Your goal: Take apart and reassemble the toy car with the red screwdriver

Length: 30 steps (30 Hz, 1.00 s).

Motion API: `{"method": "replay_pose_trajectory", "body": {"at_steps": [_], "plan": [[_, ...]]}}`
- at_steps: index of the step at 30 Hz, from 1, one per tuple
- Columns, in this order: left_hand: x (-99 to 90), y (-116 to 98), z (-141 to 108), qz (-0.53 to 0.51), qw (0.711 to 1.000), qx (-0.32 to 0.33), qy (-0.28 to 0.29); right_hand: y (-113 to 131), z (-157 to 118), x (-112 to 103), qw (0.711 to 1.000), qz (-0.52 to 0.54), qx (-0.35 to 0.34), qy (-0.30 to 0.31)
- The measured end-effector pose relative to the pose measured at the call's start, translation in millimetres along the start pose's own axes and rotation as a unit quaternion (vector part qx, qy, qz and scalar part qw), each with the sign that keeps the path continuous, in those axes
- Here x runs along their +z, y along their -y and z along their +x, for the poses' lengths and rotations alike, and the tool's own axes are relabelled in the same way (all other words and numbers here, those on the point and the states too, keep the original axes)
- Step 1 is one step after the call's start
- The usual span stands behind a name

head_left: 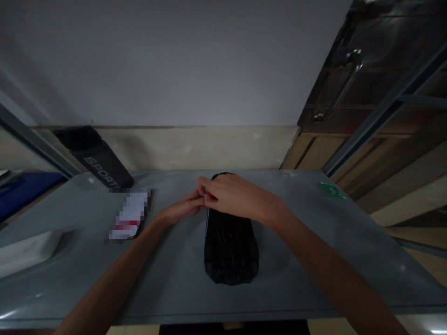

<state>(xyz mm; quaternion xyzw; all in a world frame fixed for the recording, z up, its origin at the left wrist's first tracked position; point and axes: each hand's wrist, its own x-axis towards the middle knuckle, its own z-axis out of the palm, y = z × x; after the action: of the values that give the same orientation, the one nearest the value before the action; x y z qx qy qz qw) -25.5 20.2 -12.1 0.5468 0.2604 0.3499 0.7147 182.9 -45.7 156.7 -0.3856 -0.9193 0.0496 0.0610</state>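
Note:
A black object shaped like a toy car lies lengthwise on the grey table, its rounded end toward me. My right hand reaches over its far part with curled fingers, pinching a small red piece whose kind I cannot make out. From the left, my left hand meets the right fingertips at the car's edge. Its fingers are pressed together, and what they grip, if anything, is hidden. Both hands cover much of the car's far half.
Left on the table lie a phone with a blurred screen and a white object. A dark bottle marked SPORT leans behind them. A green wrapper is at right. Metal posts flank the table; a wall stands behind.

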Motion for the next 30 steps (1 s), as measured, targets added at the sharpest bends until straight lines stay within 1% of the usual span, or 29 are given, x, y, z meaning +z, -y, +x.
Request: {"method": "replay_pose_trajectory", "body": {"at_steps": [4, 8, 10, 13, 16, 19, 22, 26, 30], "plan": [[5.0, -9, -5, 0.035, 0.999, -0.009, -0.002, 1, 1, 0, 1.0, 0.024, -0.012, -0.006], [6.0, -9, -4, 0.047, 0.999, -0.013, -0.02, 0, 2, 4, 1.0, 0.0, 0.0, -0.022], [6.3, -9, -4, 0.052, 0.998, -0.021, -0.026, 0, 2, 5, 1.0, -0.006, -0.002, -0.017], [7.6, -11, -5, 0.063, 0.997, -0.025, -0.032, 0, 1, 4, 1.0, 0.016, -0.012, -0.001], [8.5, -13, -7, 0.073, 0.997, -0.019, -0.033, 0, 2, 4, 0.999, 0.031, -0.019, -0.009], [7.6, -11, -6, 0.057, 0.998, -0.021, -0.027, 1, 3, 5, 1.0, 0.014, -0.007, -0.021], [5.5, -7, -5, 0.042, 0.998, -0.023, -0.028, 1, 3, 6, 1.0, -0.011, 0.008, -0.014], [4.5, -7, -5, 0.055, 0.998, -0.022, -0.034, 3, 1, 4, 1.0, -0.013, -0.009, -0.011], [7.7, -10, -7, 0.062, 0.997, -0.02, -0.041, 4, 0, 2, 1.0, -0.013, -0.02, -0.011]]}}
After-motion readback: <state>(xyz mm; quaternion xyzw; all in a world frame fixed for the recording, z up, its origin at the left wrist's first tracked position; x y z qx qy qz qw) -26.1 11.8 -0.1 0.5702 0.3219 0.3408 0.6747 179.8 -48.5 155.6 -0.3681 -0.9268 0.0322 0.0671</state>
